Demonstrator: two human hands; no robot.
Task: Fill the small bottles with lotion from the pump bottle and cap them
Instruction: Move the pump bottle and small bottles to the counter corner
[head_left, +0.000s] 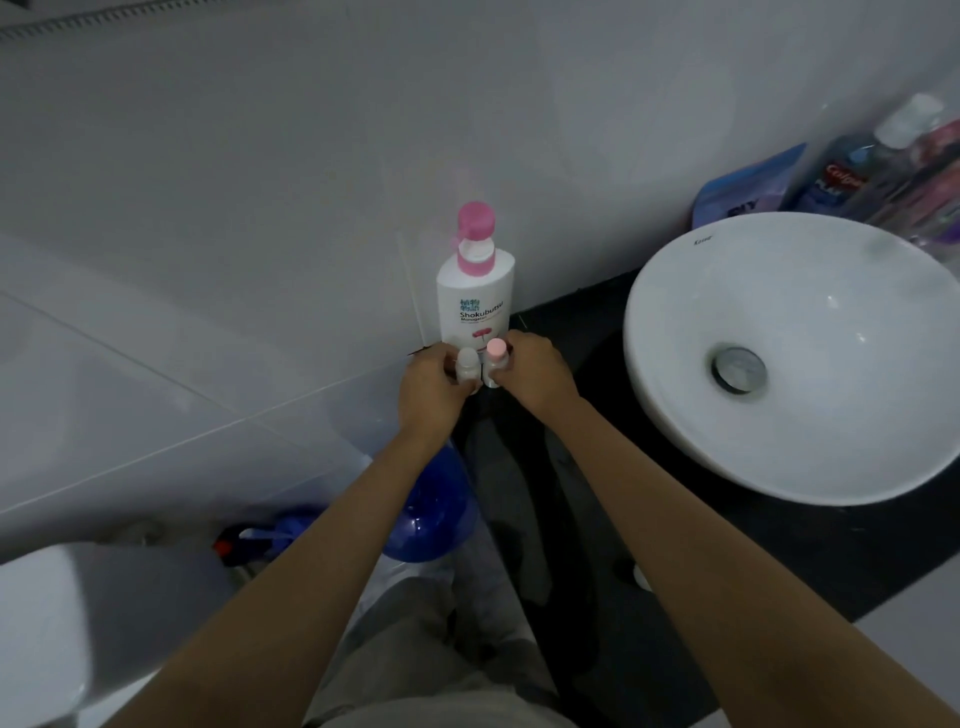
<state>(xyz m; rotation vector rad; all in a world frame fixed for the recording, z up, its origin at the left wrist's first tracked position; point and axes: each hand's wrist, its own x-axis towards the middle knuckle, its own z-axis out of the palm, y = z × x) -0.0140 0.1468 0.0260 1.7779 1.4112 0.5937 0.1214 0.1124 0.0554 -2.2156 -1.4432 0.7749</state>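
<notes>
Head view, looking down over a dark counter set against a pale tiled wall. White pump bottle with pink pump head and collar, upright at the counter's far left corner, touching or almost touching the wall, label facing the camera. Directly in front of it, two small bottles side by side and upright: white-capped small bottle on the left, pink-capped small bottle on the right, both caps on. Left hand with fingers curled around the white-capped one; right hand with fingers closed around the pink-capped one; lower bodies of both mostly hidden by the fingers, fill level not discernible. Lower edge of the pump bottle masked by the small bottles and hands. To the right, a round white vessel basin with metal drain, resting on the counter, well apart from the hands. Behind the basin in the far right corner, a blurred cluster of toiletries, among them a blue pouch and a blue mouthwash bottle. Below the counter's left end, a blue rounded container and a spray bottle near the floor, partly crossed by the left forearm. At lower left, part of a white toilet tank. Dim, bluish room light.
</notes>
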